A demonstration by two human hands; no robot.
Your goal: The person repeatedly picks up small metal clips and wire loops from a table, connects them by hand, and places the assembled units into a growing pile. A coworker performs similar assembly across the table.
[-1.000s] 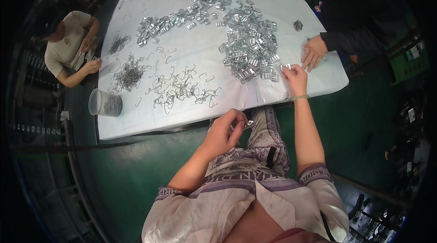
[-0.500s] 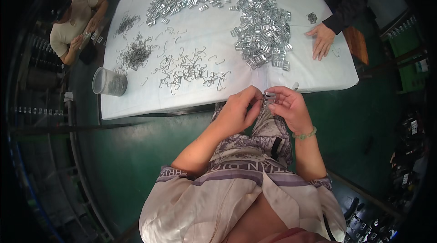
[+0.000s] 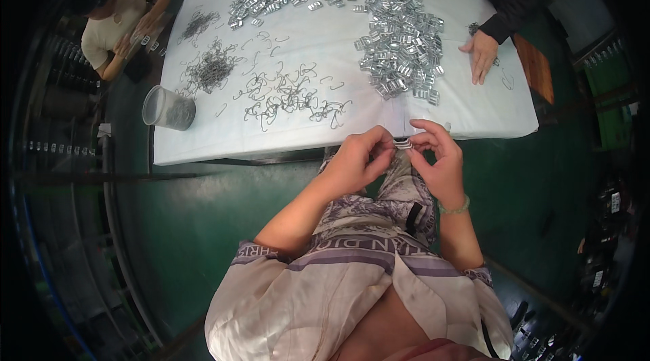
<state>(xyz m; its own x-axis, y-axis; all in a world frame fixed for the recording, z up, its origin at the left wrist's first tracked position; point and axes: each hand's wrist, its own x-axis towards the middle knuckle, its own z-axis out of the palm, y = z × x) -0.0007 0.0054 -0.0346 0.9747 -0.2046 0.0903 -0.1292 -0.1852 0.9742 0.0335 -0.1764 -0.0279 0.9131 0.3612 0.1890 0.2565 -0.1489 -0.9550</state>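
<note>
Just off the table's near edge, a small silver slotted metal buckle (image 3: 403, 144) is held between my two hands. My left hand (image 3: 362, 161) is closed in a pinch at the buckle's left end; whether a wire hook is also in those fingers is hidden. The thumb and a finger of my right hand (image 3: 440, 161) grip its right end, with the index finger raised. Beyond my hands lies a large heap of similar buckles (image 3: 403, 50). Bent wire hooks (image 3: 288, 97) are scattered to the left of it, with a denser pile of hooks (image 3: 213, 66) farther left.
A clear plastic tub (image 3: 159, 109) stands at the left corner of the white-covered table (image 3: 284, 141). A co-worker's hand (image 3: 483, 55) rests on the table at the right. Another person (image 3: 122, 19) sits at the far left, handling small metal parts. A wooden board (image 3: 533, 70) is beyond the right edge.
The buckle has turned flatter between my hands, and my right index finger has lifted off it. My view has shifted slightly. The co-worker's hand on the right remains on the table.
</note>
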